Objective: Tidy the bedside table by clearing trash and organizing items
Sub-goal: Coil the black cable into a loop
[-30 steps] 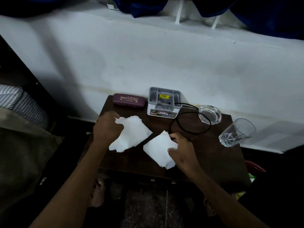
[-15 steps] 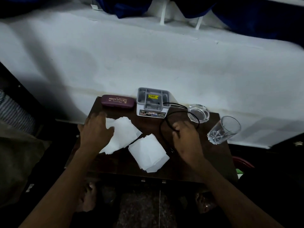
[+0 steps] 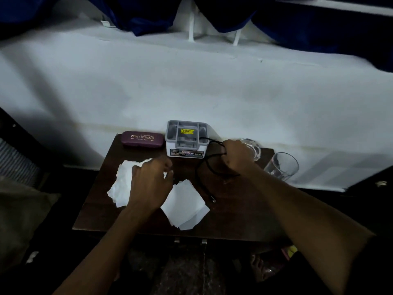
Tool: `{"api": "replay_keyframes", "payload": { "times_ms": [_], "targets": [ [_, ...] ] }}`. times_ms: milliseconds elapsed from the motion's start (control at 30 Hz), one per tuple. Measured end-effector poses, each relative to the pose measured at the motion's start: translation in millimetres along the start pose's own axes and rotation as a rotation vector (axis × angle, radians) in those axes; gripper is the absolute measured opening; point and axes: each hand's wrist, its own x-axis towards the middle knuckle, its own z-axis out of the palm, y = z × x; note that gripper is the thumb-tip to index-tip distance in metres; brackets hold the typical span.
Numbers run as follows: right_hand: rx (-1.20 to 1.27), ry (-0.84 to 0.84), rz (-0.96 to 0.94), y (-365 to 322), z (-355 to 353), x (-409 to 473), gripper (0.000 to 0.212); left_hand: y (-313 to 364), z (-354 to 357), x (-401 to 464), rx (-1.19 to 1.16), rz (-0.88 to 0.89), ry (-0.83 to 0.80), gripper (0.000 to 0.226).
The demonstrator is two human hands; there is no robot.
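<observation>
On the dark wooden bedside table point(image 3: 244, 218) lie two white tissues: a crumpled one point(image 3: 122, 184) at the left and a flatter one point(image 3: 187, 207) in the middle. My left hand point(image 3: 151, 182) rests over the left tissue, fingers bent and apart. My right hand point(image 3: 236, 156) is closed around a black cable point(image 3: 202, 173) near the grey organiser box point(image 3: 187, 138). The cable's plug end point(image 3: 213, 200) lies on the table.
A maroon glasses case point(image 3: 141, 139) sits at the back left. A glass ashtray point(image 3: 254, 146) is partly behind my right hand, and a drinking glass point(image 3: 280, 166) lies tilted at the right edge. A white wall point(image 3: 191, 86) backs the table.
My right hand left the middle tissue and moved back to the cable, closing on it. My left hand slid right across the left tissue.
</observation>
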Motion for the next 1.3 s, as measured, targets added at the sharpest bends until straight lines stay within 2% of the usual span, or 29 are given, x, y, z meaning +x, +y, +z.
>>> {"api": "replay_keyframes", "payload": {
  "times_ms": [200, 300, 400, 500, 533, 600, 700, 800, 933, 1100, 1300],
  "targets": [
    [-0.156, -0.028, -0.062, 8, -1, -18, 0.026, 19, 4, -3, -0.044, 0.043, -0.051, 0.010],
    [-0.153, -0.021, -0.077, 9, -11, -33, 0.024, 35, 6, -4, -0.097, 0.118, -0.061, 0.015],
    [-0.183, 0.093, -0.122, 9, -32, -59, 0.035, 61, 4, -2, -0.147, 0.229, 0.002, 0.021],
    [-0.300, 0.258, -0.145, 6, -69, -95, 0.038, 98, -16, 5, -0.336, 0.294, 0.149, 0.027],
    [-0.328, 0.313, -0.143, 5, -84, -106, 0.039, 111, -23, 9, -0.411, 0.317, 0.139, 0.028],
    [-0.319, 0.375, -0.184, 6, -109, -126, 0.045, 132, -32, 18, -0.502, 0.342, -0.040, 0.038],
    [-0.243, 0.525, -0.233, 9, -152, -153, 0.043, 155, -38, 18, -0.535, 0.316, -0.442, 0.068],
    [-0.155, 0.559, -0.253, 14, -188, -173, 0.031, 170, -47, 13, -0.773, 0.269, -0.623, 0.052],
    [-0.036, 0.529, -0.333, 29, -206, -187, 0.020, 186, -56, -6, -0.900, 0.358, -0.669, 0.012],
    [0.294, 0.505, -0.307, 44, -214, -189, 0.011, 192, -72, -15, -0.841, 0.360, -0.563, 0.020],
    [0.413, 0.602, -0.203, 50, -230, -198, 0.008, 177, -94, -18, -0.771, 0.342, -0.518, 0.020]
  ]
}}
